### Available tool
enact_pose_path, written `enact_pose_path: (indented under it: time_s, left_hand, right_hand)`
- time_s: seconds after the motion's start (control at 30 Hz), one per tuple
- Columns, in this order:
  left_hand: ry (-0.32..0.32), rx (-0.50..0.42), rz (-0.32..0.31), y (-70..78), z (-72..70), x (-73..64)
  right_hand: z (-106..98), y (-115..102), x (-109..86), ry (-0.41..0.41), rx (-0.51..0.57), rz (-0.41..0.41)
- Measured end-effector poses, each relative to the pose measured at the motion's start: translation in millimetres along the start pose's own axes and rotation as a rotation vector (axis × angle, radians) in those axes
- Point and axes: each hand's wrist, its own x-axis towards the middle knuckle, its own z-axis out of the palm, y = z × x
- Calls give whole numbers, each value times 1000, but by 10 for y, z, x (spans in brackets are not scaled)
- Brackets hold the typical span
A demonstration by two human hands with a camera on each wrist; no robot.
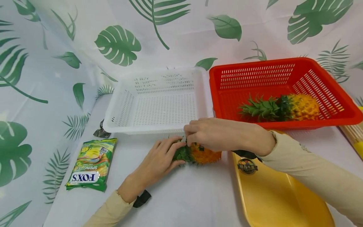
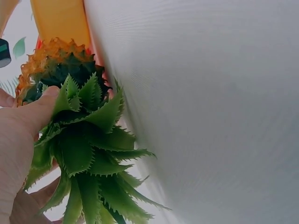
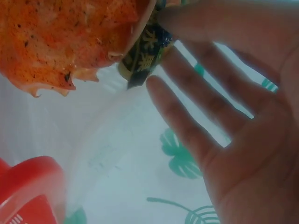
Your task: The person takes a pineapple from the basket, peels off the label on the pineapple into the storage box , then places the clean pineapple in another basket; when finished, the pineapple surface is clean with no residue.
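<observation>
A pineapple (image 1: 208, 156) with orange skin and a green crown lies on its side on the white table. My left hand (image 1: 158, 157) grips it where the crown meets the fruit, thumb on one side and fingers on the other, as the left wrist view shows. From above, my right hand (image 1: 208, 134) pinches a dark label with gold characters (image 3: 145, 53) between thumb and fingertips, against the pineapple's skin. How much of the label sticks to the fruit I cannot tell. A similar round label (image 1: 247, 166) sits on the yellow tray's edge.
A white basket (image 1: 158, 129) stands behind the hands. Right of it, a red basket (image 1: 252, 68) holds another pineapple (image 1: 303, 107). The yellow tray (image 1: 275, 201) lies under the right forearm. A green Fox's candy bag (image 1: 92, 164) is at the left, near a dark wrapper (image 1: 102, 130).
</observation>
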Motion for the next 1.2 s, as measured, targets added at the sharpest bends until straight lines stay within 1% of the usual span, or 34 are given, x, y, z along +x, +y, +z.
enact_pose_path:
  time_s: [0.2,0.37,0.47,0.6,0.67,0.77,0.83,0.93,1.0,1.03,1.13,1.2]
  left_hand:
    - [-7,-15,-13,13,-19,1]
    - [-29,-30,-38,28,-22,-8]
    - [-39,-31,-49,35,-26,-5]
    - [-36,-24,-46,39,-25,2]
    - [-26,-20,-41,41,-25,0]
    - [-22,-30,-41,44,-24,-7]
    - [-23,-51,-44,50,-25,-11]
    - [-29,-89,-51,58,-24,-11]
    - [-31,-109,-50,59,-24,-5]
    - [-31,-112,-47,58,-24,0]
    - [-29,-111,-40,48,-25,10]
    - [-24,-106,-31,41,-25,18]
  right_hand:
    - [-49,2,-46,48,-18,2]
    - [-114,-48,-196,125,-66,-9]
    - [-158,-85,-341,184,-52,-8]
    - [-195,-99,-596,247,16,-3]
    - [-186,-80,-733,285,53,-6]
    - [-131,-32,-951,306,87,32]
    - [-73,6,-1113,289,93,91]
    - [25,57,-1370,202,102,209]
    - [85,84,-1521,109,150,300]
    - [117,97,-1584,68,185,330]
    - [203,108,-1714,-51,300,402]
    - [261,105,-1758,-94,374,406]
